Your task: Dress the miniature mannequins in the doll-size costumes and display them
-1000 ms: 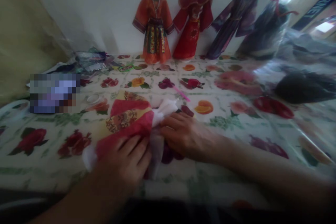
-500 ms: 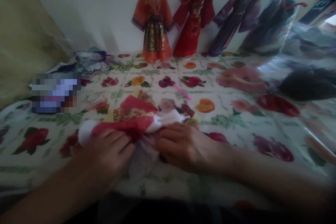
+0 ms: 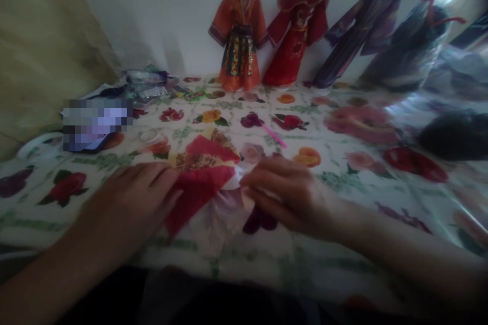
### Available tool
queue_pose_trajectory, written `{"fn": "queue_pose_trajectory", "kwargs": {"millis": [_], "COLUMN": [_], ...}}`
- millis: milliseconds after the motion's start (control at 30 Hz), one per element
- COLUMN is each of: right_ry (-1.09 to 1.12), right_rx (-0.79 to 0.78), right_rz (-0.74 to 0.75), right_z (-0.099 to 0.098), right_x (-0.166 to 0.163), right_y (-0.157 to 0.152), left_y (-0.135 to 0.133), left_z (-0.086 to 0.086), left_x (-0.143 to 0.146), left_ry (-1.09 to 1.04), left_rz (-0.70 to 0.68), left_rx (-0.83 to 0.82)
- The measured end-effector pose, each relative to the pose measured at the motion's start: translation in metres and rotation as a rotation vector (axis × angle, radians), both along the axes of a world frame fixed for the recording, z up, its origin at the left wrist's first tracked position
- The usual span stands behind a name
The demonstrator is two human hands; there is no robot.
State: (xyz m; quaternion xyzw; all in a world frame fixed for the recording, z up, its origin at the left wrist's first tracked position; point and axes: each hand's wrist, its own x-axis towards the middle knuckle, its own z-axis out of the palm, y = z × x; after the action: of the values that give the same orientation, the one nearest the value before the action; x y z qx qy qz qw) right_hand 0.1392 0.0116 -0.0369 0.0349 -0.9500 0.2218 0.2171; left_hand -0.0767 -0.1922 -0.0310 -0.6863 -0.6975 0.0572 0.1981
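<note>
A small red and yellow patterned doll garment (image 3: pixel 206 183) lies on the flowered tablecloth between my hands, with thin whitish sheer cloth (image 3: pixel 217 218) spread below it. My left hand (image 3: pixel 141 188) is closed over the left end of the red cloth, its fingertips partly hidden. On the other side, my right hand (image 3: pixel 290 193) pinches the right end, where a white piece (image 3: pixel 234 179) shows at the garment's edge. Its fingers cover most of that white piece.
Along the wall stand several small doll costumes, among them an orange one (image 3: pixel 243 40) and a red one (image 3: pixel 297 40). A pink stick (image 3: pixel 275 137) lies beyond my right hand. Plastic packets (image 3: pixel 147 84) are heaped at the back left, and a dark bundle (image 3: pixel 455 134) sits right.
The red cloth now spreads toward me and its rounded white left end is covered by my left hand. My right hand has lifted slightly. The whole view has shifted a little.
</note>
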Motion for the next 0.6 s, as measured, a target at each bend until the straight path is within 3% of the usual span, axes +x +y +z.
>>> {"fn": "queue_pose_trajectory", "kwargs": {"millis": [133,267,467,600], "right_ry": [-0.025,-0.157,-0.348,-0.32], "right_rx": [-0.027,-0.115,-0.156,-0.144], "right_rz": [-0.071,-0.028,0.034,-0.006], "right_z": [0.009,-0.002,-0.011,-0.011], "right_x": [-0.021,-0.053,-0.066,-0.061], "right_y": [0.027,0.045,0.042,0.039], "left_y": [0.005,0.008,0.012,0.016], "left_z": [0.002,0.005,0.003,0.006], "left_x": [0.004,0.008,0.003,-0.001], "left_ry": [-0.047,0.016,0.035,-0.109], "left_rz": [0.064,0.138,0.13,0.09], "left_rx": [-0.04,-0.094,-0.127,-0.16]}}
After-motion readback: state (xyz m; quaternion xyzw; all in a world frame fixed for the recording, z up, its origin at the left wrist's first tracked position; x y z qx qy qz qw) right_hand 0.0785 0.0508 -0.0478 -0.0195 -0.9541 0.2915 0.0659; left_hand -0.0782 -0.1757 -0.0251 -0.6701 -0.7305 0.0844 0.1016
